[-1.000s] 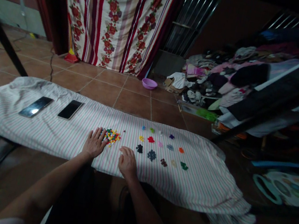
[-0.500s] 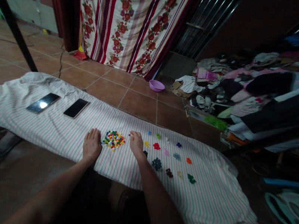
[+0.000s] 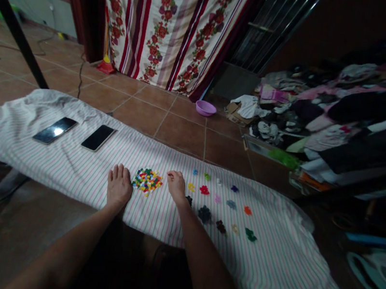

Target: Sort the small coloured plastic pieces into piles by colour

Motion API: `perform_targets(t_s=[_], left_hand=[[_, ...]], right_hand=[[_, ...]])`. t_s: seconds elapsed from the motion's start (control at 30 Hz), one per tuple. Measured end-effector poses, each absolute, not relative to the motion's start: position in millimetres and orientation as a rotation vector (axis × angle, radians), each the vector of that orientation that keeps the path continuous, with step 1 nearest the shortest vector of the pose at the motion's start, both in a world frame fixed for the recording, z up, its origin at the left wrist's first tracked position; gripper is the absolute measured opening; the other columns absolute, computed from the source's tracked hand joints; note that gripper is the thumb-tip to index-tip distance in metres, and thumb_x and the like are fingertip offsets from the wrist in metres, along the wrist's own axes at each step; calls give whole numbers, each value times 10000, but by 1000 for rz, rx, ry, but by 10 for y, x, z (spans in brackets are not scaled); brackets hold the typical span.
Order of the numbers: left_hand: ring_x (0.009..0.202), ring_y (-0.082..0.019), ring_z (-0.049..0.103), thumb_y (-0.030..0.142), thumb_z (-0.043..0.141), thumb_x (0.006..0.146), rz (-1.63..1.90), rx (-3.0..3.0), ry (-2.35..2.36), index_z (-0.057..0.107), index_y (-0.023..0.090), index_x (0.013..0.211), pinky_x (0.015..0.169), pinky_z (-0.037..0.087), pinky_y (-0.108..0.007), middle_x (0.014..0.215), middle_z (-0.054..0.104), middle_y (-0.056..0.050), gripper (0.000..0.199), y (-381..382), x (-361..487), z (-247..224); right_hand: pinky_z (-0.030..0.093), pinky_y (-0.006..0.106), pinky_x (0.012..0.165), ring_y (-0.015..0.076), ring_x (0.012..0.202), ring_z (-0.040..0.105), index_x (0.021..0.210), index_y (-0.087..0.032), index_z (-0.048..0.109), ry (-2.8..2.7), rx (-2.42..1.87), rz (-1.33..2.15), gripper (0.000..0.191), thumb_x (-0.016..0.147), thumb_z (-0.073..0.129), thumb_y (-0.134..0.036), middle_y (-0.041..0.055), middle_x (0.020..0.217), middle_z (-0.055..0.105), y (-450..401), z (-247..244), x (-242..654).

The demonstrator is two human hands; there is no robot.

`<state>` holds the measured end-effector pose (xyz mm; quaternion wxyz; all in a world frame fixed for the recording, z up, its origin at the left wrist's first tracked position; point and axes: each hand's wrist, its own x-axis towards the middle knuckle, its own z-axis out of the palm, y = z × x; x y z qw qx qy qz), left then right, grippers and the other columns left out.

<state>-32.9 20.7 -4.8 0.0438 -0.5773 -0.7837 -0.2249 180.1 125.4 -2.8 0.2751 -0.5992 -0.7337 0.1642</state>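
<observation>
My left hand (image 3: 119, 186) lies flat on the striped cloth (image 3: 152, 216), fingers a little apart, just left of a pile of small multicoloured pieces (image 3: 148, 181). To the right of that pile, my right hand (image 3: 176, 186) is closed in a pinch over the cloth; what its fingertips hold, if anything, is too small to name. Beyond it lie small groups sorted by colour, among them red (image 3: 204, 190), yellow (image 3: 191, 187), orange (image 3: 247, 211), dark grey (image 3: 204, 214) and green (image 3: 250, 234). A black group (image 3: 189, 200) is partly hidden by my right wrist.
Two phones (image 3: 55, 130) (image 3: 98, 138) lie on the cloth's left part. Behind it, a purple basin (image 3: 205, 108) stands on the tiled floor before a flowered curtain (image 3: 167, 28). Heaped clothes (image 3: 308, 109) are at the right.
The view has shifted slightly. My right hand stays beside the pile with its fingers drawn in a little more; a small dark piece earlier seen at its fingertips no longer shows clearly.
</observation>
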Motion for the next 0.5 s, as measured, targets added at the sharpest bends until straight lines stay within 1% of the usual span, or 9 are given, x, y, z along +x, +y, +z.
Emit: perform_targets(t_s=[0.1, 0.2, 0.23, 0.33, 0.5], left_hand=[[1424, -368, 368, 183, 259, 915, -667, -1767, -2395, 573, 46, 1248, 1137, 300, -586, 1431, 508, -251, 478, 202, -325, -33], [1426, -354, 369, 193, 274, 910, -683, -1775, -2394, 572, 84, 1265, 1124, 306, -594, 1424, 520, -238, 477, 186, -316, 14], [1428, -348, 365, 202, 276, 912, -683, -1774, -2400, 570, 96, 1270, 1124, 304, -593, 1427, 519, -232, 475, 178, -312, 36], [1415, -355, 378, 216, 270, 915, -657, -1772, -2407, 591, 71, 1212, 1129, 304, -574, 1416, 520, -248, 461, 154, -300, 103], [1405, -339, 389, 214, 329, 884, -687, -1771, -2429, 585, 97, 1206, 1130, 308, -548, 1415, 533, -209, 428, 132, -298, 153]], right_hand=[[505, 277, 806, 161, 826, 641, 914, -216, 719, -1921, -1587, 487, 213, 846, 537, -128, 41, 916, 684, 1236, -11, 1825], [514, 277, 794, 156, 812, 649, 908, -226, 714, -1879, -1558, 514, 190, 848, 546, -160, 23, 886, 698, 1159, 9, 1897], [517, 277, 785, 154, 800, 650, 906, -223, 713, -1869, -1561, 522, 182, 844, 552, -166, 24, 883, 700, 1118, 18, 1936], [522, 275, 770, 152, 781, 651, 914, -209, 710, -1854, -1569, 537, 166, 837, 565, -183, 34, 880, 700, 961, 53, 2099], [526, 287, 790, 161, 801, 652, 904, -215, 710, -1792, -1558, 457, 171, 847, 548, -224, 39, 879, 700, 671, 169, 2485]])
